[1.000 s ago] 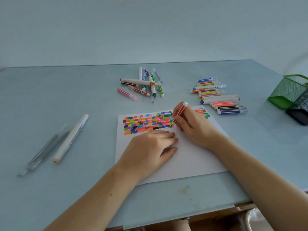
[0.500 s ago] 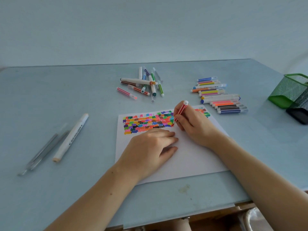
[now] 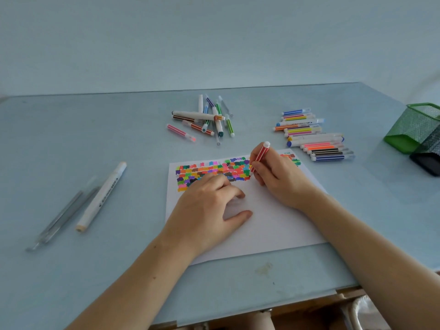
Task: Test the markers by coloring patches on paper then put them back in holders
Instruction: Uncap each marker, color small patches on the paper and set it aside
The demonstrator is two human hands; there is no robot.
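Note:
A white sheet of paper [image 3: 273, 225] lies on the table, its upper part filled with many small coloured patches [image 3: 204, 171]. My right hand [image 3: 281, 179] pinches a red striped marker [image 3: 260, 156], tip down at the right end of the patches. My left hand [image 3: 209, 208] rests on the paper with relaxed fingers, covering part of the patches. A loose pile of markers [image 3: 204, 120] lies behind the paper. A neater row of markers [image 3: 314, 139] lies at the right. A green mesh holder [image 3: 414, 127] and a black one [image 3: 428, 156] stand at the far right.
A thick white marker [image 3: 102, 196] and thin grey pens [image 3: 62, 217] lie on the left of the blue table [image 3: 71, 139]. The table's front edge runs just below my forearms. A plain wall stands behind the table.
My left hand's fingers have lifted and curled a little on the paper. The red marker in my right hand has shifted slightly at the patch edge.

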